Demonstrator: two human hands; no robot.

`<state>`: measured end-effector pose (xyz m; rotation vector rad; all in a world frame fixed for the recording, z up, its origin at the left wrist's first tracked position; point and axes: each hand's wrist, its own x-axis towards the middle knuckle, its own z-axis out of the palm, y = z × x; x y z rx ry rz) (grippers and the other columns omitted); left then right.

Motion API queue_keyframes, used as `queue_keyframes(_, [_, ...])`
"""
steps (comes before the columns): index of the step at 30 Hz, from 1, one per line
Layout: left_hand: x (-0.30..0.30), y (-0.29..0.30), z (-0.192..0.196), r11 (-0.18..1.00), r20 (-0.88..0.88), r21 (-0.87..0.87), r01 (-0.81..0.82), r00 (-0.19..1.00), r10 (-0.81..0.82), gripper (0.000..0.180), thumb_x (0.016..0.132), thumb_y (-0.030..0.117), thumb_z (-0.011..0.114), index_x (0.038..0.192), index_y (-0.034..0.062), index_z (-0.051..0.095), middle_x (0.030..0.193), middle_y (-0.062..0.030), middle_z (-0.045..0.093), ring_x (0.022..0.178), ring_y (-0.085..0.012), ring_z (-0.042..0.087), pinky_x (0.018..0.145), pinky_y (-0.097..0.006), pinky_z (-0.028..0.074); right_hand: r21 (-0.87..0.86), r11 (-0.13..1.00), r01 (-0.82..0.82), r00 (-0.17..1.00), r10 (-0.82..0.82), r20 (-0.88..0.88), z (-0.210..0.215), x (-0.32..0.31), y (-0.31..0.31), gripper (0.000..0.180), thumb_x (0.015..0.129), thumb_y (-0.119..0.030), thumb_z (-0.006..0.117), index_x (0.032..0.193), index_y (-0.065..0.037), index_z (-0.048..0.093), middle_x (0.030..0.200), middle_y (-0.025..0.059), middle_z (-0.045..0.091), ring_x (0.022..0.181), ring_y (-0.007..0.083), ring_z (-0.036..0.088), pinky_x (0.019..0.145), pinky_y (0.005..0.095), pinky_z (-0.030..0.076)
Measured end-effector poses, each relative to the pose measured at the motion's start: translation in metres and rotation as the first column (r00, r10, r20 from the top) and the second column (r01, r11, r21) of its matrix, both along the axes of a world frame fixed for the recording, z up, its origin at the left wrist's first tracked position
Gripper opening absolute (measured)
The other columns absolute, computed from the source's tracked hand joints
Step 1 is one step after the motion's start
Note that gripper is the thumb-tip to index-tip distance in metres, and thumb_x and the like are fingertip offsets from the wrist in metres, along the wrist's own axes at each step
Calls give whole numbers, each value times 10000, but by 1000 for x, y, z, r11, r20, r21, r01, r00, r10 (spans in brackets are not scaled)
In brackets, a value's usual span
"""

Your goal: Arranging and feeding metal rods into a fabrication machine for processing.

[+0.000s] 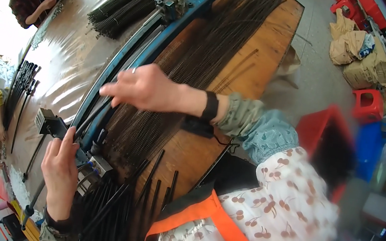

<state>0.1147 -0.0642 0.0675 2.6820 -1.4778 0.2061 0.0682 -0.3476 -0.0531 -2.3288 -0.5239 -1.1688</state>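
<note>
A long blue metal rail machine [173, 35] runs slantwise across the bench. Over its lower half reaches my right hand [140, 87], a ring on one finger, fingers curled and bent toward the track; whatever sits between fingertips and thumb is hidden. My left hand [59, 175] is at the rail's near end, fingers closed round a thin black rod [35, 199] with a knobbed lower end. A dark bar [89, 117] lies along the track between my hands. Beside the rail, dark coil springs [170, 87] lie in a dense layer on a wooden board.
Another bundle of springs [124, 15] lies beyond the rail. Black tubes [106, 215] are heaped near my body; knobbed rods [23, 80] lie at the left. Two people work across the bench. At right stand a red bin [324, 127], a red stool [369, 105] and brown sacks [368, 67].
</note>
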Motion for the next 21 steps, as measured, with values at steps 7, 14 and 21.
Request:
queue_keyframes(7, [8, 6, -5, 997, 29, -76, 34, 999, -32, 315, 908, -16, 603, 1215, 48, 629, 881, -160, 564, 835, -335, 586, 706, -429, 467, 88, 996, -25, 1000, 25, 8, 10, -5, 16, 406, 883, -209, 738, 1273, -132, 656, 749, 36, 624, 620, 163, 651, 531, 292, 534])
queue_keyframes(14, [49, 157, 48, 838, 305, -439, -325, 823, 479, 176, 1028, 116, 556, 1164, 29, 626, 918, -178, 645, 798, -336, 609, 724, -382, 488, 220, 976, -8, 964, 66, -259, -17, -3, -42, 225, 996, -113, 596, 1203, -53, 660, 923, 78, 698, 676, 133, 614, 646, 266, 525])
queue_keyframes(21, [17, 182, 56, 857, 387, -448, -255, 809, 443, 204, 1009, 121, 604, 1176, 18, 659, 869, -157, 656, 701, -195, 567, 671, -301, 479, 401, 811, -426, 741, 567, -360, 38, 81, 115, 191, 990, -198, 634, 1071, -49, 723, 765, 24, 690, 651, 88, 621, 593, 262, 487])
